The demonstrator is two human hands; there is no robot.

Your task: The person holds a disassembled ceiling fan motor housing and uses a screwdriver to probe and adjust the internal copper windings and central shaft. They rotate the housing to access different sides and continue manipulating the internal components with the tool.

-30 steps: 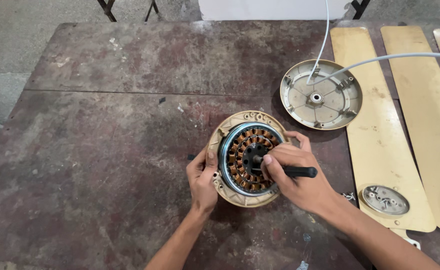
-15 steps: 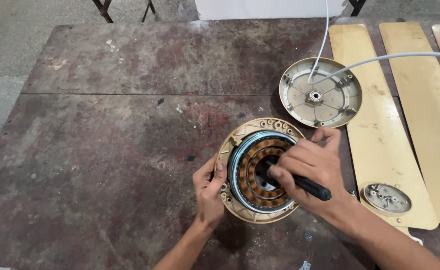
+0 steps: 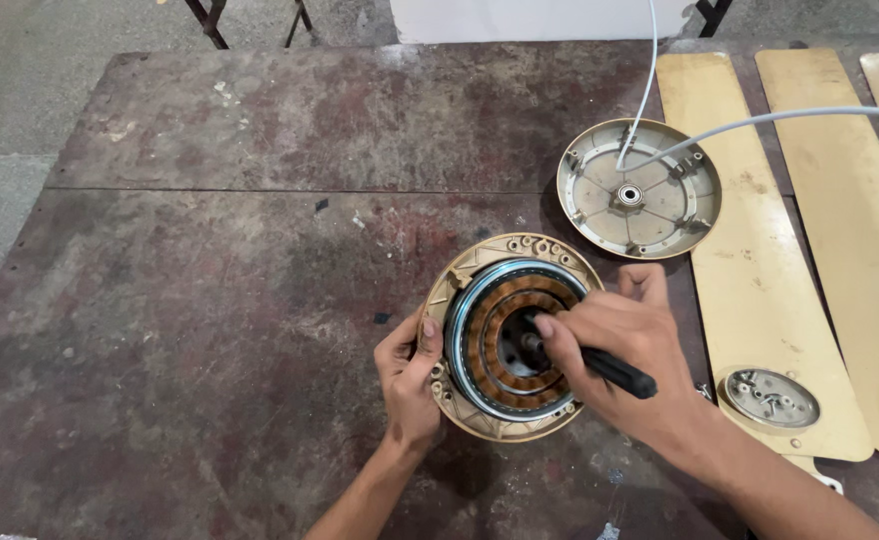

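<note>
motor housing [image 3: 480, 415], round and gold-coloured, lies flat on the worn, rust-stained table [image 3: 210, 300], a little right of the middle of the view. inside it sit a bluish metal ring and, within that, copper windings [image 3: 480, 345] around a dark centre. left hand [image 3: 407, 375] rests at the housing's left edge, its fingers [image 3: 428, 335] curled against the rim and steadying it; they are closed on the edge rather than spread. right hand [image 3: 625, 355] lies over the right half of the housing, fingers wrapped around a black-handled tool [image 3: 615, 372], whose handle sticks out to the lower right while its tip goes toward the dark centre; the tip itself is hidden by the hand.

up and to the right, well apart from the housing, a shallow round cover [image 3: 640, 190] lies open side up, with a small bearing at its middle and white cables [image 3: 760, 120] running from it off the top and right edges. long gold fan blades [image 3: 760, 280] lie side by side along the right of the table. a small round metal cap [image 3: 772, 398] rests on the near end of one blade, just beside the right wrist.
</note>
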